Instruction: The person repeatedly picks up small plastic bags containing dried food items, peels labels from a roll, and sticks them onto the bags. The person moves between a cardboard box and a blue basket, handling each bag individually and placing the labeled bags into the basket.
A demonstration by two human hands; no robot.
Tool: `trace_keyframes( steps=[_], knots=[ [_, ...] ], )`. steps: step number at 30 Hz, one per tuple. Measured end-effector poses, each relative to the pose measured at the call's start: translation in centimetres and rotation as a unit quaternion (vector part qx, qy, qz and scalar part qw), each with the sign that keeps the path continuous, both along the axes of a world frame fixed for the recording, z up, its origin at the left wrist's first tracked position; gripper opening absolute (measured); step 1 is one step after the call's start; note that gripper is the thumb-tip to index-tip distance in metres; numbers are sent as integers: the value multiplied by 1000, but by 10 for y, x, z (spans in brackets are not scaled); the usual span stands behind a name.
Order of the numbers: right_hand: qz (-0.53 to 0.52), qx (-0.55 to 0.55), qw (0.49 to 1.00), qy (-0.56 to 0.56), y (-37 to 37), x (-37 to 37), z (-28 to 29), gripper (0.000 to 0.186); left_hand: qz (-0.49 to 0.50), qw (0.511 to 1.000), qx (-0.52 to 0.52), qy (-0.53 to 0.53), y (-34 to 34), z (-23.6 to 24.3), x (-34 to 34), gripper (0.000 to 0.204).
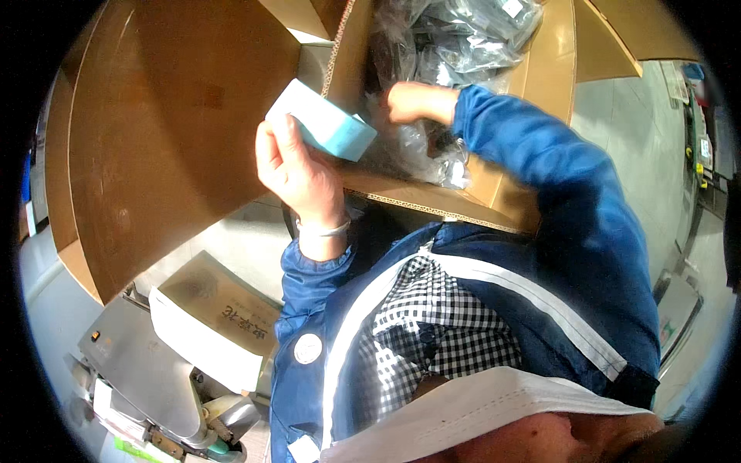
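Progress: seems midway; grips light blue box [328,123] between thumb and fingers of left hand [299,174], over left wall of open carton [552,62]; reaches right hand [417,103] among clear bags [471,38] inside, cannot tell finger grip | Remaining: presumably release box | Room: hemmed at left by large brown cardboard [177,139]; widens toward floor [621,123] at right

lower left: thick block [204,305], tan top with dark handwriting, white side, set at an angle beside a flat grey plate [143,363]. small orange spot near the plate's outer corner. below the plate: jumbled clutter, incl. bright green strip [135,449] and teal piece [219,447]; kinds unclear. right: pale floor [621,123]; beyond it, dark equipment with yellow marks, blurred at the rim; lower down, grey flat-faced object [678,312], rounded corners.
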State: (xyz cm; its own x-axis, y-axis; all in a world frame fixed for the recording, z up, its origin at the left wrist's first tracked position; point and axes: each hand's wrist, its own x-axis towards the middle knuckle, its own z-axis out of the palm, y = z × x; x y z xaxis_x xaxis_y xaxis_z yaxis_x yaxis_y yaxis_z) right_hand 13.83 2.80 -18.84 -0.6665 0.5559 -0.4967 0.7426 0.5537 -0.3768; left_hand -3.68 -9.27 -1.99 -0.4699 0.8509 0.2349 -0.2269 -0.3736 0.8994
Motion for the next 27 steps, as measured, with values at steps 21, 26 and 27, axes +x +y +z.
trace_keyframes(
  steps=[21, 26, 27],
  knots=[
    [-357, -299, 605, 646, -139, 31, 209, 27, -48, 986, 112, -112, -19, 134, -69, 33],
    [-181, 18, 897, 403, -144, 32, 187, 38, -139, 975, -126, -123, 18, 94, -27, 22],
    [-147, 26, 917, 371, -142, 39, 192, 39, -144, 977, -122, -96, 19, 90, -29, 22]
  ],
)
